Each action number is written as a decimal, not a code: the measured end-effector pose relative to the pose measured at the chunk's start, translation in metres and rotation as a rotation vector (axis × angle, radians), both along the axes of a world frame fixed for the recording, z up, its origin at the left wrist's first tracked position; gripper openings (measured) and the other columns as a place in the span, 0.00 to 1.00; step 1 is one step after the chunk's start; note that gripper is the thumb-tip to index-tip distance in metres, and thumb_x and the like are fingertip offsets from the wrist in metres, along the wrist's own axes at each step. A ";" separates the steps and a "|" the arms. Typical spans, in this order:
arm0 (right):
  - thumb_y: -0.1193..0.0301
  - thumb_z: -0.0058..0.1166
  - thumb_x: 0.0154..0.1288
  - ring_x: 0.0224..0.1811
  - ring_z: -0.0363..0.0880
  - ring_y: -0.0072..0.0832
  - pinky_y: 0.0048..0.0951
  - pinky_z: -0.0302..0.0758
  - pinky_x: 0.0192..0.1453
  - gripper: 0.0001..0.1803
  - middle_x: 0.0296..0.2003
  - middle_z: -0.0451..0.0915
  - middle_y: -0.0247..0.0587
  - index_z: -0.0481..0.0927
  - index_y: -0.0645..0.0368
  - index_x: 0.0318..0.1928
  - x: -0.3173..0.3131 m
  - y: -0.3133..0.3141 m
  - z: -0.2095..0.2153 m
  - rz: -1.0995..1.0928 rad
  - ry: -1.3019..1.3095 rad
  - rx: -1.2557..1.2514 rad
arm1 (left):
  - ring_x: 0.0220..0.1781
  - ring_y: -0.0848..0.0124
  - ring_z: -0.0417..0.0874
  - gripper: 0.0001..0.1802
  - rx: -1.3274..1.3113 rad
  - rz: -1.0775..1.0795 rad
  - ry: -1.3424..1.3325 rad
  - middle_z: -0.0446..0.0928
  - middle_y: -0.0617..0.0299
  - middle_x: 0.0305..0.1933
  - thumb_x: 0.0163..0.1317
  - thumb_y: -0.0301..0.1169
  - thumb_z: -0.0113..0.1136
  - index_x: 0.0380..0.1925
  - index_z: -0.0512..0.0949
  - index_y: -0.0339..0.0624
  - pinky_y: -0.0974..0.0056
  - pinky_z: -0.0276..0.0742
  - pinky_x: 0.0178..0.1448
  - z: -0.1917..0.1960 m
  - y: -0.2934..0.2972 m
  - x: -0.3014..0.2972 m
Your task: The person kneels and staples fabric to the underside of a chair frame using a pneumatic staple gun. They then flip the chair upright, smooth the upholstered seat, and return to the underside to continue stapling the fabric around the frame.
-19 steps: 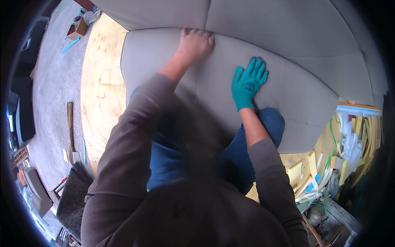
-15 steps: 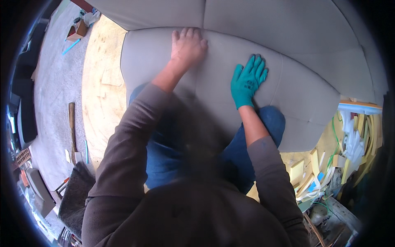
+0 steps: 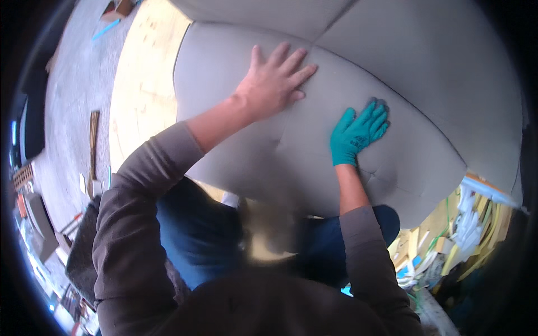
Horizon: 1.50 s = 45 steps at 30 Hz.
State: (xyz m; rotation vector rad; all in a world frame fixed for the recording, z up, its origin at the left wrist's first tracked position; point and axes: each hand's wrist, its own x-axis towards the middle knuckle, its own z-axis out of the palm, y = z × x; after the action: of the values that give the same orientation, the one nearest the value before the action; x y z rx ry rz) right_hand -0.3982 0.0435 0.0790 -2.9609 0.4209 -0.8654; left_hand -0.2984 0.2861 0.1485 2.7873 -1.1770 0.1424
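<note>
A grey upholstered seat [image 3: 224, 61] fills the middle, with a curved seam along its far side where a grey backrest [image 3: 414, 50] rises. My left hand [image 3: 276, 84], bare, lies on the seat with its fingers spread, near that seam. To the right, my right hand [image 3: 360, 132] wears a teal glove with dark fingertips. It rests flat on the cover, fingers stretched out, just beyond a puckered dimple [image 3: 371, 176]. Neither hand holds anything. My knees, in blue jeans [image 3: 193, 224], are at the near edge of the seat.
Pale plywood [image 3: 147, 84] lies under the seat on the left, beside a grey floor [image 3: 73, 112]. A bundle of thin sticks [image 3: 93, 145] and a cardboard box [image 3: 117, 10] are on that floor. Foam strips and offcuts [image 3: 482, 235] pile up at the right.
My left hand has shifted right and its fingers have spread wider. The gloved right hand sits lower and farther right in view. The view has turned, and more plywood shows between my knees.
</note>
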 end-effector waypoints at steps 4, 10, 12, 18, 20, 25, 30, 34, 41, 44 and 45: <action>0.56 0.47 0.77 0.80 0.56 0.58 0.64 0.47 0.81 0.35 0.75 0.62 0.61 0.64 0.67 0.74 0.001 0.005 0.003 -0.009 0.053 -0.010 | 0.85 0.55 0.53 0.35 -0.132 0.121 0.018 0.56 0.61 0.84 0.71 0.41 0.56 0.77 0.63 0.55 0.24 0.53 0.78 -0.015 -0.004 -0.002; 0.54 0.46 0.79 0.78 0.62 0.55 0.57 0.54 0.80 0.34 0.74 0.65 0.63 0.65 0.67 0.73 -0.007 -0.006 0.025 0.023 0.236 -0.101 | 0.81 0.59 0.61 0.28 -0.053 0.371 0.258 0.64 0.61 0.79 0.72 0.44 0.55 0.70 0.72 0.51 0.30 0.65 0.74 0.021 0.019 -0.021; 0.53 0.48 0.78 0.75 0.66 0.54 0.51 0.58 0.79 0.35 0.72 0.67 0.64 0.67 0.68 0.72 -0.012 -0.020 0.047 0.102 0.400 0.012 | 0.75 0.57 0.71 0.24 -0.042 0.419 0.614 0.73 0.58 0.72 0.72 0.45 0.57 0.63 0.78 0.48 0.37 0.70 0.72 0.043 0.040 -0.019; 0.60 0.49 0.80 0.70 0.73 0.46 0.41 0.68 0.74 0.30 0.68 0.73 0.59 0.69 0.66 0.72 -0.084 -0.034 0.170 0.412 1.242 0.319 | 0.52 0.44 0.86 0.22 -0.181 0.605 0.833 0.85 0.42 0.48 0.72 0.46 0.59 0.52 0.83 0.39 0.45 0.82 0.55 0.098 0.163 -0.119; 0.61 0.50 0.80 0.67 0.77 0.43 0.40 0.71 0.71 0.28 0.66 0.76 0.57 0.70 0.64 0.72 -0.123 -0.013 0.223 0.520 1.298 0.417 | 0.58 0.45 0.84 0.24 -0.220 0.819 0.881 0.84 0.42 0.54 0.72 0.47 0.58 0.56 0.82 0.39 0.46 0.80 0.61 0.119 0.204 -0.196; 0.63 0.53 0.79 0.63 0.81 0.37 0.37 0.74 0.69 0.25 0.62 0.82 0.51 0.74 0.62 0.70 -0.159 0.049 0.372 0.643 1.525 0.658 | 0.47 0.46 0.85 0.17 0.054 0.646 0.875 0.82 0.45 0.39 0.74 0.39 0.51 0.38 0.83 0.38 0.45 0.80 0.52 0.183 0.298 -0.410; 0.67 0.56 0.78 0.64 0.80 0.36 0.35 0.72 0.72 0.23 0.62 0.82 0.47 0.76 0.61 0.68 -0.091 0.084 0.523 0.718 1.091 0.901 | 0.50 0.40 0.85 0.21 -0.110 0.786 1.087 0.84 0.39 0.45 0.70 0.43 0.51 0.38 0.85 0.37 0.41 0.78 0.55 0.232 0.351 -0.566; 0.72 0.52 0.79 0.69 0.75 0.31 0.33 0.71 0.72 0.22 0.68 0.78 0.41 0.75 0.60 0.70 0.005 0.095 0.647 0.656 0.592 0.840 | 0.45 0.45 0.88 0.17 -0.082 0.532 1.127 0.86 0.45 0.45 0.69 0.37 0.54 0.45 0.84 0.36 0.45 0.83 0.52 0.233 0.393 -0.603; 0.65 0.52 0.81 0.71 0.74 0.36 0.35 0.67 0.75 0.23 0.68 0.77 0.47 0.76 0.60 0.69 0.181 0.145 0.729 0.403 -0.076 0.426 | 0.39 0.56 0.87 0.13 -0.210 0.796 1.199 0.85 0.48 0.41 0.71 0.35 0.55 0.41 0.83 0.37 0.55 0.82 0.45 0.268 0.541 -0.425; 0.54 0.51 0.80 0.72 0.73 0.40 0.40 0.67 0.74 0.28 0.68 0.76 0.48 0.74 0.59 0.70 0.236 0.141 0.696 0.209 -0.019 0.458 | 0.39 0.72 0.83 0.16 -0.886 1.317 1.127 0.85 0.58 0.37 0.72 0.36 0.56 0.47 0.83 0.34 0.65 0.78 0.48 0.332 0.618 -0.328; 0.53 0.51 0.80 0.72 0.73 0.42 0.41 0.67 0.75 0.29 0.69 0.76 0.49 0.74 0.59 0.70 0.242 0.133 0.684 0.153 0.040 0.320 | 0.41 0.70 0.84 0.19 -0.997 1.433 1.090 0.86 0.57 0.42 0.73 0.38 0.55 0.53 0.83 0.34 0.65 0.78 0.49 0.353 0.642 -0.307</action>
State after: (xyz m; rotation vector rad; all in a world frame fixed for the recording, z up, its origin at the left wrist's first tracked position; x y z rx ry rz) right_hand -0.1565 0.1764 0.7632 -2.6773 0.2973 -0.6537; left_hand -0.6058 0.9285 0.5018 1.6585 0.9267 -0.4667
